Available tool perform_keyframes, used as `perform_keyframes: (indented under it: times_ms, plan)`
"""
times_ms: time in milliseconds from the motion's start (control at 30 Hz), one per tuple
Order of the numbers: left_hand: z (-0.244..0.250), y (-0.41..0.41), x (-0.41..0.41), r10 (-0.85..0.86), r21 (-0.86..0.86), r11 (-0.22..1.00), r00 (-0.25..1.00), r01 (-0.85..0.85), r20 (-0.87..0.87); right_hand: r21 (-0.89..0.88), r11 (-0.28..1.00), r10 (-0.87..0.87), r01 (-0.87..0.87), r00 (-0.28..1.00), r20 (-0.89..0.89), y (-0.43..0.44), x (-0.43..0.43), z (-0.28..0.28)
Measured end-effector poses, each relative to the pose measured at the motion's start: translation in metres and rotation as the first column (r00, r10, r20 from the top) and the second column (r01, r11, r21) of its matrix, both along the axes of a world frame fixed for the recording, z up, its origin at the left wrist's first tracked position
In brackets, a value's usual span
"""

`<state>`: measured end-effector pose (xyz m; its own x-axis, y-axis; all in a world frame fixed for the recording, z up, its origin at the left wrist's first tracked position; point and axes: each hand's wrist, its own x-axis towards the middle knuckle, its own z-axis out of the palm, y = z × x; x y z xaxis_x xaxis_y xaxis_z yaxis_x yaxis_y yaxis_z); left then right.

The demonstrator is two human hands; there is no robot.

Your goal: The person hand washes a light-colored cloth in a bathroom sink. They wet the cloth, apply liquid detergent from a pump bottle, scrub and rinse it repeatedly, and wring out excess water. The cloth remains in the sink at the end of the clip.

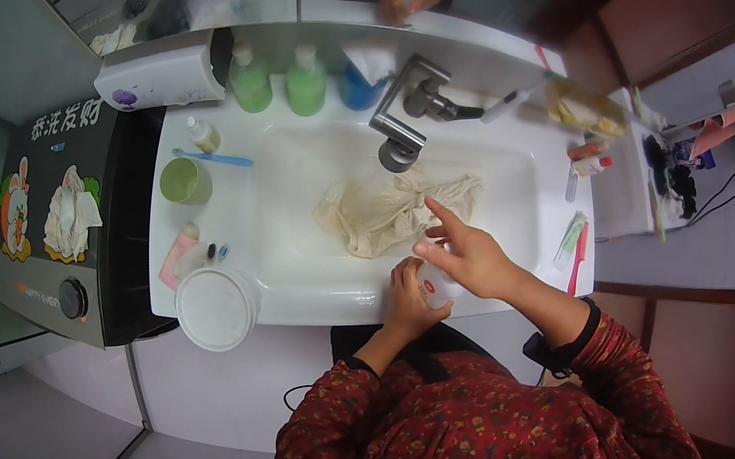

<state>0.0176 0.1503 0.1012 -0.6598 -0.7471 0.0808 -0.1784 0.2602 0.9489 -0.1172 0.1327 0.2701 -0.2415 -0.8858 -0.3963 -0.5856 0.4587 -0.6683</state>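
Note:
My left hand (408, 302) is wrapped around a white plastic bottle (435, 283) with a red mark, at the front rim of the sink. Just above and to the right of the bottle is my right hand (469, 256), its thumb and index finger spread apart. The right hand hides the bottle's top, so whether they touch is unclear. In the white sink (505, 186) lies a wet, crumpled cream cloth (379, 213), in what looks like shallow water. A dark grey faucet (398, 127) reaches over the basin behind the cloth.
Along the back stand two green pump bottles (305, 84) and a blue tissue holder (361, 86). On the left are a green cup (185, 181), a blue toothbrush (212, 157), a white lidded tub (215, 307) and a washing machine (60, 220). A pink comb (579, 259) lies right.

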Motion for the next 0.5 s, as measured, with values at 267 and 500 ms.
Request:
perform_keyframes:
  times_ms: [267,500]
  plan:
    - [0.005,-0.005,-0.005,-0.027,0.111,0.994,0.996,0.017,0.084,0.156,0.910,-0.384,0.385,0.637,0.668,0.008,-0.030,-0.006]
    - [0.015,-0.005,-0.013,-0.147,0.168,0.978,0.982,0.127,0.116,0.108,0.888,-0.280,0.447,0.340,0.898,0.001,-0.063,0.009]
